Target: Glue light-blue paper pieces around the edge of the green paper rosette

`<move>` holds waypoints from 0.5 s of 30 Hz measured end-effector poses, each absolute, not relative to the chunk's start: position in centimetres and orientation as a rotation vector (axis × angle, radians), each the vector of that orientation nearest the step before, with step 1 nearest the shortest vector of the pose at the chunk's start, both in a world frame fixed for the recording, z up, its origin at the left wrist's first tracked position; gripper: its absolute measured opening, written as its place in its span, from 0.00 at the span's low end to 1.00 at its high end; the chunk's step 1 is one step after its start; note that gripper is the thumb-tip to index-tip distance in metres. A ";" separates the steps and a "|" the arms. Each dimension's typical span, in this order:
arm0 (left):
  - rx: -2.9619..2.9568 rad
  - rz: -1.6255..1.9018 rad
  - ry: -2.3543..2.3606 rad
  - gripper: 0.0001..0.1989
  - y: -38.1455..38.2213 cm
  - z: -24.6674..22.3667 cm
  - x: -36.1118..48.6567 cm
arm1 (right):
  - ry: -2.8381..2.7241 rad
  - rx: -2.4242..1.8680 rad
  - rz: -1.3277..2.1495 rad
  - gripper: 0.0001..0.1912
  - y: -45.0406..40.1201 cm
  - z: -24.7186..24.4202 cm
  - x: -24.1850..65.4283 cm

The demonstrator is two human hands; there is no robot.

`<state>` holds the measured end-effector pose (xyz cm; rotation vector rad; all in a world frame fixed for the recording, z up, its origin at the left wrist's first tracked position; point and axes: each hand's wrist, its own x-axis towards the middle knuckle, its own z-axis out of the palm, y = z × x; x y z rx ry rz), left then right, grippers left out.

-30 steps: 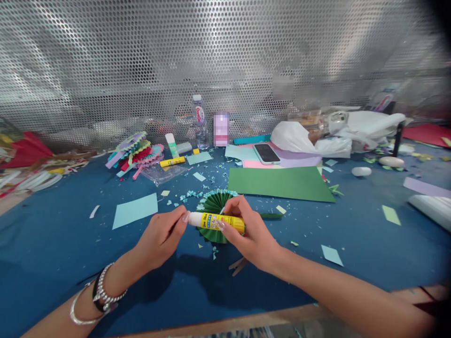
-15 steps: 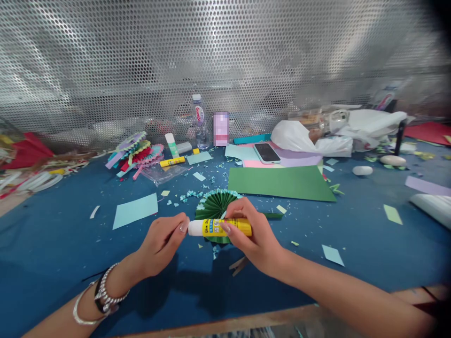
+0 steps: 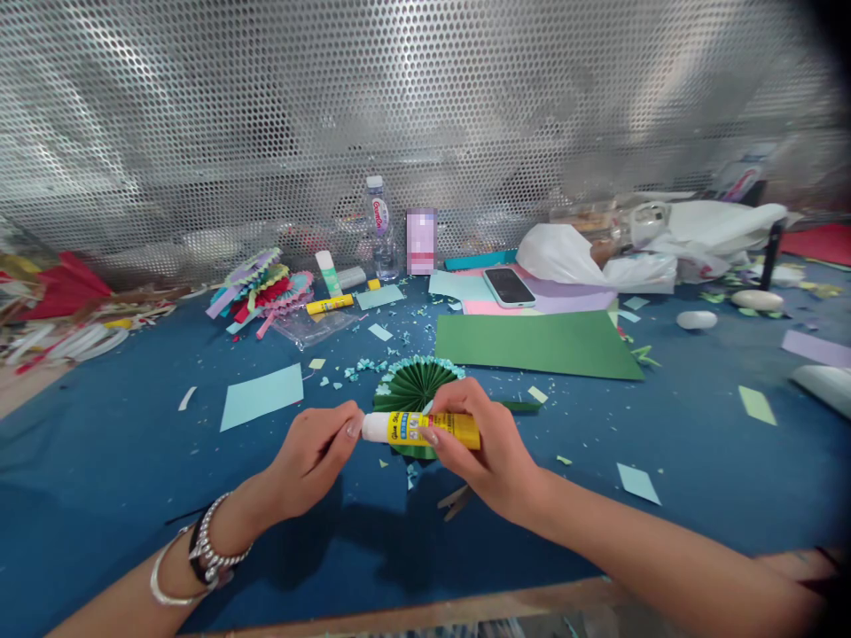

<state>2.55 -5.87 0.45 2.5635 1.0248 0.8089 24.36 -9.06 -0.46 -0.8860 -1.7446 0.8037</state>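
My right hand (image 3: 488,447) is closed round the yellow body of a glue stick (image 3: 435,430), which lies level in the air. The thumb and fingertips of my left hand (image 3: 316,456) pinch at its white end. Behind and below the glue stick is a round, pleated green paper fan (image 3: 416,383) with a light blue scalloped edge, partly hidden by the stick and my right hand. A small wooden clothespin (image 3: 456,502) lies on the table just below my right hand.
A green sheet (image 3: 538,344) and a phone (image 3: 509,287) lie behind my right hand. Light blue paper (image 3: 262,396) is at the left. A bottle (image 3: 382,235), folded paper pieces (image 3: 266,292), another yellow glue stick (image 3: 331,305) and white bags (image 3: 562,254) stand or lie farther back.
The whole view has shifted a little, so things appear slightly farther right. Both hands keep the same hold on the glue stick.
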 end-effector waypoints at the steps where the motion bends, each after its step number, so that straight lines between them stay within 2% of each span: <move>1: 2.563 0.812 1.023 0.14 -5.8 0.4 2.6 | -1.748 -0.890 0.802 0.07 -9.0 -0.5 24.3; 10: 2.700 0.867 0.942 0.12 -6.0 0.2 2.8 | -1.776 -1.006 0.641 0.08 -8.4 -0.8 24.5; 15: 2.535 0.955 1.145 0.13 -5.8 0.1 2.7 | -1.681 -0.911 0.654 0.07 -8.7 -0.3 24.6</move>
